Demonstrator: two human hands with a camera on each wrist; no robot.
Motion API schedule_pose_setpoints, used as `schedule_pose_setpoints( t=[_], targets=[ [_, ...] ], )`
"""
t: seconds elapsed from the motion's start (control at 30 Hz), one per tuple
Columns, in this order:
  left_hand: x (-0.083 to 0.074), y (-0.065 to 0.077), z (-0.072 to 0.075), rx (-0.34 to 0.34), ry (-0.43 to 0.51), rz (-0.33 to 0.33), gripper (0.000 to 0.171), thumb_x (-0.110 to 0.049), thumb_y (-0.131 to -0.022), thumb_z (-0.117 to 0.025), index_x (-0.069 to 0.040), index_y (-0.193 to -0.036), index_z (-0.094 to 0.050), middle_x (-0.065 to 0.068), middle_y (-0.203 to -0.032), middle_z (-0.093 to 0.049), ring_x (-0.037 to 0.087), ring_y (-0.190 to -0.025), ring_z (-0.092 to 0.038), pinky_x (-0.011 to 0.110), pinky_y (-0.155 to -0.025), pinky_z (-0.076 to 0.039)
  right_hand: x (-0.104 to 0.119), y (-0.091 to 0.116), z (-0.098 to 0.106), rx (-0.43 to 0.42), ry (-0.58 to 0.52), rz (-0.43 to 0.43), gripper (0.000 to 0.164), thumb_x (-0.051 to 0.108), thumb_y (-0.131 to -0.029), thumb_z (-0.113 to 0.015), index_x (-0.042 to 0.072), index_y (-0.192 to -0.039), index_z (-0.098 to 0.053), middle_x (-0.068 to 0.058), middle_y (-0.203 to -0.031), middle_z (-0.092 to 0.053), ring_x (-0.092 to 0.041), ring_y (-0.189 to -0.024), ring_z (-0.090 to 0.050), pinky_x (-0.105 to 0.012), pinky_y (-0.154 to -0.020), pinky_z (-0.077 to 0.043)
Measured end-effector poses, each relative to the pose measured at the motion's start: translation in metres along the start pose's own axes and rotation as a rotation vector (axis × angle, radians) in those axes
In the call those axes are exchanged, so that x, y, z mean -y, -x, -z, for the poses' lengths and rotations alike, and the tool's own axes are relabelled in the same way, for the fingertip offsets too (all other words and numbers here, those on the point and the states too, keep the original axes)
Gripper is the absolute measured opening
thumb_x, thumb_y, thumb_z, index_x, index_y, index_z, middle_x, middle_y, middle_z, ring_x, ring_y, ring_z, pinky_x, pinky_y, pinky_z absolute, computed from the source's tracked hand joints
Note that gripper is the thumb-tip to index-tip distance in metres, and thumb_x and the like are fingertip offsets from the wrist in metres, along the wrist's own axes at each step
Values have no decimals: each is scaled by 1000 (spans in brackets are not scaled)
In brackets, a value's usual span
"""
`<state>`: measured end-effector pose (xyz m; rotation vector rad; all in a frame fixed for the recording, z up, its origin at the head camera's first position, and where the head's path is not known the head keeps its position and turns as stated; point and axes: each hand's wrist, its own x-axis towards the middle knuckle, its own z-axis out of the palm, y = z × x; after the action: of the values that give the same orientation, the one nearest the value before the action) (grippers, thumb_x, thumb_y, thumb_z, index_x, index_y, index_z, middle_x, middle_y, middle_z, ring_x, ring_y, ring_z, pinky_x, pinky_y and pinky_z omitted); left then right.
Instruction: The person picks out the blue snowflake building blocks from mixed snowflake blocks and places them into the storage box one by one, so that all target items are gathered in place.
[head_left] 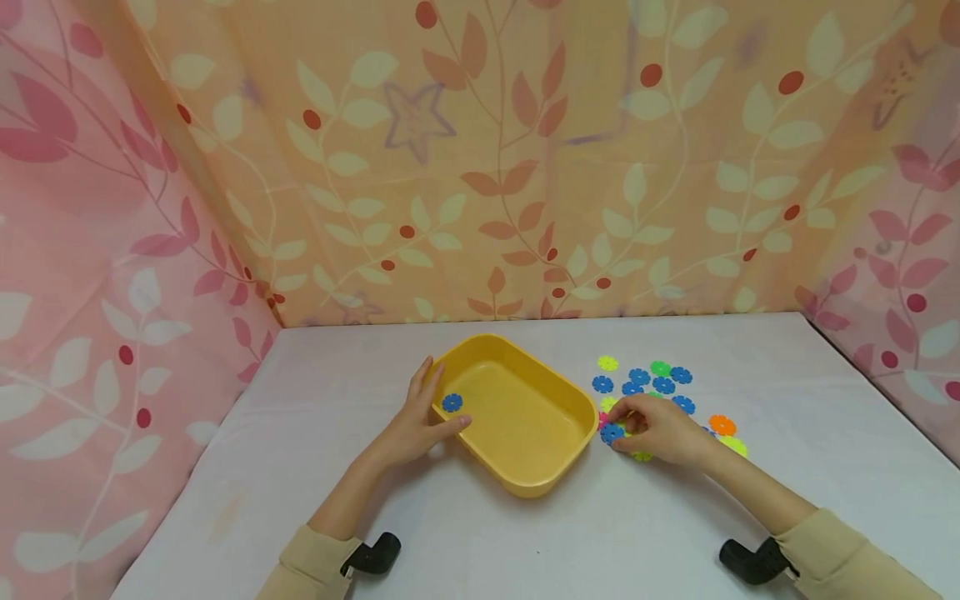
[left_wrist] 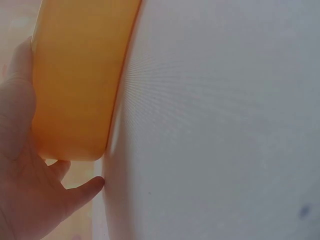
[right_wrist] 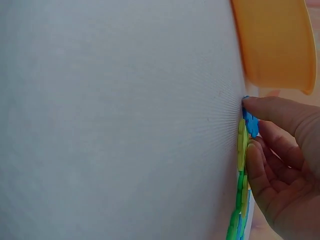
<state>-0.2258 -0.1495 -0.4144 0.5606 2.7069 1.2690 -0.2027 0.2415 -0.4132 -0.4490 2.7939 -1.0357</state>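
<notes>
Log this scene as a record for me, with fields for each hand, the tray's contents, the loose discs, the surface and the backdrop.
Left hand: holds the yellow tray at its left side
Right hand: pinches a blue disc
Tray contents: one flower-shaped disc, blue
Loose discs: blue, yellow, green, orange, pink; right of tray; some hidden by hand
Surface: white tabletop
Backdrop: leaf-patterned cloth
</notes>
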Motion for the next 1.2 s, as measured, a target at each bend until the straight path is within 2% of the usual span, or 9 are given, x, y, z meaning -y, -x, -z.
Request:
schedule_pose_setpoints(
  t=[0.23, 0.43, 0.8, 1.2],
  targets=[
    [1, -1, 0, 3, 4, 5, 101, -48, -87, -70, -19, -158, -5, -4, -161, 15, 31, -147, -1, 60, -112, -14, -3, 3, 0, 14, -11, 97, 29, 17, -82, -79, 14, -107, -64, 1, -80, -54, -18, -74, -51, -22, -59, -46],
    [2, -1, 0, 1, 3, 1, 101, -49, -87, -70, -19, -158, -5, -4, -161, 15, 31, -147, -1, 60, -112, -15, -6, 4, 2, 36, 15, 162, 33, 20, -82, -79, 15, -112, -66, 2, -83, -55, -13, -72, -52, -22, -60, -47],
    [3, -2, -1, 4, 5, 9, 101, -49, -87, -70, -19, -158, -6, -4, -161, 15, 32, -147, -1, 60, -112, -14, -12, 5, 7, 86, -21, 162, 36, 21, -82, -79, 14, -116, -67, 0, -87, -56, -13, -73, -54, -23, -62, -49],
    [2, -2, -1, 2, 8, 8, 100, -49, -87, -70, -20, -158, -5, -2, -161, 15, 32, -147, -1, 60, -112, -14, -10, 7, 8, 25, 24, 142, 34, 33, -80, -81, 17, -107, -68, 5, -77, -55, -13, -72, -53, -22, -60, -48]
  ],
)
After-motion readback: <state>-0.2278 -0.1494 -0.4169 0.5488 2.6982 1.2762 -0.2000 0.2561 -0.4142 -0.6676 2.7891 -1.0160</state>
